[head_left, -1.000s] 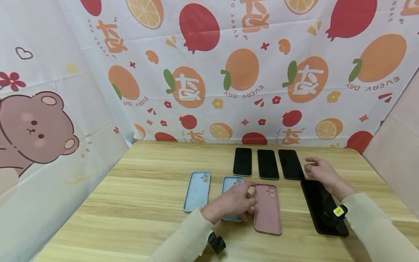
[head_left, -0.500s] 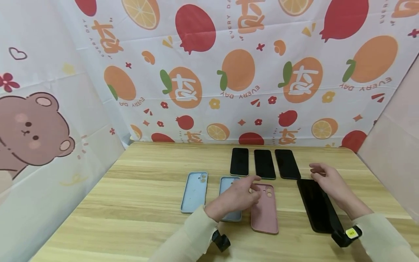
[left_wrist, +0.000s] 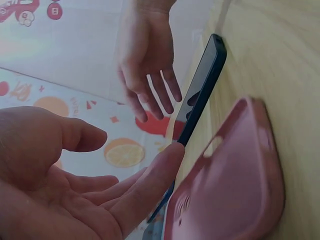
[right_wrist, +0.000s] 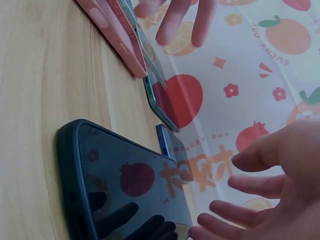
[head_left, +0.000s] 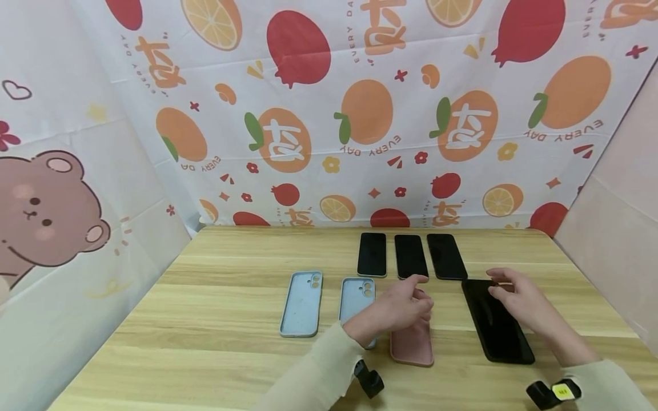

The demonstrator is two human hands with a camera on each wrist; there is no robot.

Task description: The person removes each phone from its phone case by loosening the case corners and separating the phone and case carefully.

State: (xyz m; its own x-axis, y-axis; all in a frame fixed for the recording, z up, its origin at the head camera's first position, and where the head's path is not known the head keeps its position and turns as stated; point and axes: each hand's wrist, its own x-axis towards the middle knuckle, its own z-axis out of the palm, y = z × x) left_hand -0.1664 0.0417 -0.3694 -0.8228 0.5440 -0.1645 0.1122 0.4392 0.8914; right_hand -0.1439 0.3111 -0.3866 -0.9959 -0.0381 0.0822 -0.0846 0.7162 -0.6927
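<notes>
My left hand (head_left: pixel 398 308) hovers over the upper part of a pink phone case (head_left: pixel 413 347), which lies with its hollow side up. Its fingers are loosely bent, with nothing between them. In the left wrist view the index fingertip (left_wrist: pixel 172 152) overlaps the edge of the pink case (left_wrist: pixel 230 185). To the right, a large black phone in a dark case (head_left: pixel 496 322) lies screen up. My right hand (head_left: pixel 521 299) is held above its upper right side, fingers spread and holding nothing. The screen mirrors those fingers in the right wrist view.
Two light blue phone cases, one at the left (head_left: pixel 301 305) and one partly behind the left forearm (head_left: pixel 354 294), lie hollow side up. Along the back are three dark phones: left (head_left: pixel 372 255), middle (head_left: pixel 411 255) and right (head_left: pixel 446 257). A printed cloth (head_left: pixel 319 142) hangs behind the table.
My left hand has moved right, from beside the blue case to over the pink one. The right hand has drawn nearer, over the black phone. The head view has shifted slightly.
</notes>
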